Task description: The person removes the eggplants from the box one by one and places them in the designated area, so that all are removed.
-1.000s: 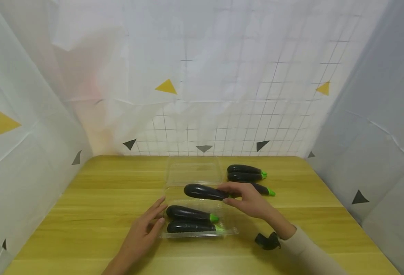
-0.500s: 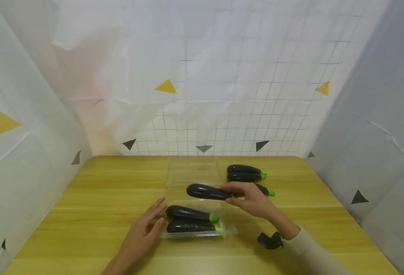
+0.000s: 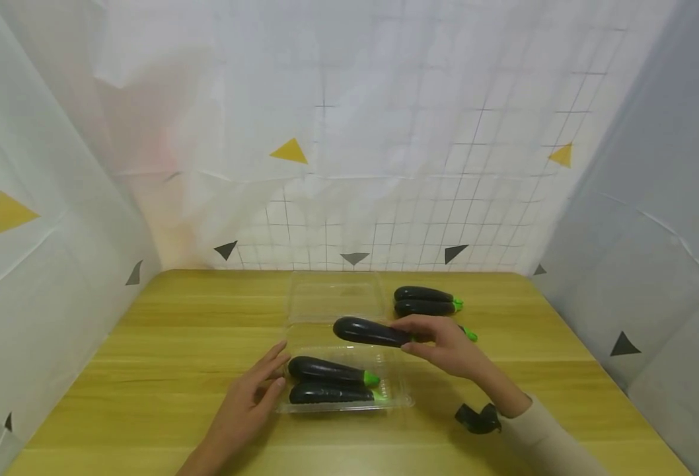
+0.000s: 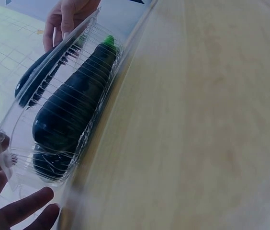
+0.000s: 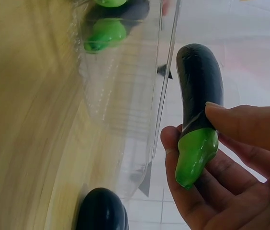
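My right hand (image 3: pixel 441 340) pinches a dark purple eggplant (image 3: pixel 368 331) near its green stem end, raised over the back part of a clear plastic clamshell box (image 3: pixel 394 377). In the right wrist view, thumb and fingers close around the held eggplant (image 5: pixel 199 86) by its green cap. Two more eggplants (image 3: pixel 328 371) lie side by side in the box's front part, stems to the right. My left hand (image 3: pixel 248 400) rests at the box's left end, fingers loosely extended; its fingertips are right at the wall in the left wrist view, beside the boxed eggplants (image 4: pixel 75 100).
The box's transparent lid (image 3: pixel 334 297) lies folded back behind it. Several eggplants (image 3: pixel 423 307) lie on the wooden table (image 3: pixel 207 317) at the back right, one partly hidden by my right hand. A black strap-like piece (image 3: pixel 477 418) is by the right wrist. White sheeting (image 3: pixel 373 132) encloses the table.
My right hand has shifted slightly right with the eggplant, now covering more of the nearest loose eggplant. The left hand and the box have stayed in place.
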### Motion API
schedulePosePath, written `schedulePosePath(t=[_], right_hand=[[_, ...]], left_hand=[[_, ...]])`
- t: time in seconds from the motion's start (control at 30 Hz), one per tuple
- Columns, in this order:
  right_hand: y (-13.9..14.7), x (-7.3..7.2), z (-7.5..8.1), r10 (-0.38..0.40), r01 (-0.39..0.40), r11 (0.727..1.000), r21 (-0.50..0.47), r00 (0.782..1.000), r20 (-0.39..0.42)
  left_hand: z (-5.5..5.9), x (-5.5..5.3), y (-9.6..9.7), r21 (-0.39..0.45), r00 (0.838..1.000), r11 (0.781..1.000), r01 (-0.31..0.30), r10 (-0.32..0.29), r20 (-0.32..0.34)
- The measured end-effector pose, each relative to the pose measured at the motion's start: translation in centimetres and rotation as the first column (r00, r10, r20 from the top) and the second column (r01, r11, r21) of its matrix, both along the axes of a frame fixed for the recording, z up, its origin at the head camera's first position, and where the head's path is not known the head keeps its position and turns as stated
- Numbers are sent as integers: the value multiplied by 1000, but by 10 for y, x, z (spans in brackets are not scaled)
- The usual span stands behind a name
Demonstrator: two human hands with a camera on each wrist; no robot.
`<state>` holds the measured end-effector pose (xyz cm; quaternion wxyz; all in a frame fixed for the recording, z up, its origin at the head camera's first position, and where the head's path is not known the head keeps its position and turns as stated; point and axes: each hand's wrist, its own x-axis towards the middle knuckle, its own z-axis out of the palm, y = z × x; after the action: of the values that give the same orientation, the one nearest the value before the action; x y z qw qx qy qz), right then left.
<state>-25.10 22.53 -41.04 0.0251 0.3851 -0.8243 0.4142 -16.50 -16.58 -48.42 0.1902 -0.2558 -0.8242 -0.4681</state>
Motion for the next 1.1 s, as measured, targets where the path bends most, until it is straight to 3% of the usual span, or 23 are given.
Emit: schedulePosePath(t=[0.3,1.1], right_hand=[[16,-3,-2,-13,14,1000,-19,996,87],[43,2,-6,-38,41,998,-40,997,70]], left_hand=[[0,0,0,-3,1000,1000,-5,5,0],[0,0,1,-21,1000,1000,-16,16,-15]])
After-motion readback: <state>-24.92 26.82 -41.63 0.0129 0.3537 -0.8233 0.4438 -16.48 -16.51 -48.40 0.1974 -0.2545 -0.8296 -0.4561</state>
